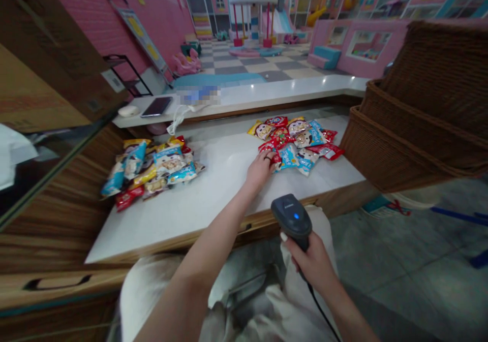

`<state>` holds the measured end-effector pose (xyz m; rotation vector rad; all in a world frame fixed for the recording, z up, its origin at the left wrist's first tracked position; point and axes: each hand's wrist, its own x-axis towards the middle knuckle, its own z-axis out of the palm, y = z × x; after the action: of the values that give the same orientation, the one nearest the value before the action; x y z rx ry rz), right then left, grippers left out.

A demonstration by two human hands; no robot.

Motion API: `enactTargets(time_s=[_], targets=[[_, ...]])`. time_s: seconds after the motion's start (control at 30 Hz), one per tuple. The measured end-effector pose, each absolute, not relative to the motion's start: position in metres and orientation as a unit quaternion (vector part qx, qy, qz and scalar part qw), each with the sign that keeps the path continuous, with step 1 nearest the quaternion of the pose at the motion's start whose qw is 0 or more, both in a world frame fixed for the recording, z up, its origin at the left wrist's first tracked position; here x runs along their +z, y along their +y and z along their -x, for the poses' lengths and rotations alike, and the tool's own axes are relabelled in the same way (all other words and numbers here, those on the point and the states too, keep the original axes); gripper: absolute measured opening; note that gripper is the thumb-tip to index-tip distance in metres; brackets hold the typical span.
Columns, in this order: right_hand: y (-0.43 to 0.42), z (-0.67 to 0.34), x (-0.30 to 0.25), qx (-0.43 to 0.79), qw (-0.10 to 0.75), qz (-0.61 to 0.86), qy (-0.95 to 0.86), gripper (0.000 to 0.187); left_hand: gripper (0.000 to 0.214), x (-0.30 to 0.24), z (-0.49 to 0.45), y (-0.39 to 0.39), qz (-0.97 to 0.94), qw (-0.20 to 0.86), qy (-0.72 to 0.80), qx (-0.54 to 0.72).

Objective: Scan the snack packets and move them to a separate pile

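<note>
Nearest, over pale trousers (152, 278), we hold a dark handheld scanner (292, 216) in our right hand (314, 260), fingers wrapped around its handle, a blue light glowing on top and a black cable (321, 309) trailing below. Beyond it, across the white desktop (224, 194), our left hand (261, 169), a dark ring on one finger, reaches to the near left edge of the right pile of snack packets (288, 156), by a red packet (275, 158); we cannot tell whether its fingers close on it. That pile mixes red, blue and yellow packets. Well apart on the left lies another heap of similar packets (168, 159). Brown wicker baskets (412, 133) stand just beside the right pile. Farther back, a phone (157, 106) lies on a white ledge (282, 89), and past that we see a checkered floor (278, 67) and a slide (281, 22).
</note>
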<state>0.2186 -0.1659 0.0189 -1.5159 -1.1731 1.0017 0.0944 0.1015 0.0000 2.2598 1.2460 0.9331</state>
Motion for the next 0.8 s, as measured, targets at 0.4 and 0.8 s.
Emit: enactTargets(time_s=[0.4,0.8], targets=[[-0.175,-0.198,0.028,0.433,0.466,0.586,-0.502,0.028,0.038,-0.002,-0.003,0.029,-0.466,0.47,0.42,0.621],[-0.175,-0.168,0.027,0.433,0.433,0.575,-0.543,0.02,0.025,-0.011,0.05,0.004,-0.221,0.6,0.377,0.67]])
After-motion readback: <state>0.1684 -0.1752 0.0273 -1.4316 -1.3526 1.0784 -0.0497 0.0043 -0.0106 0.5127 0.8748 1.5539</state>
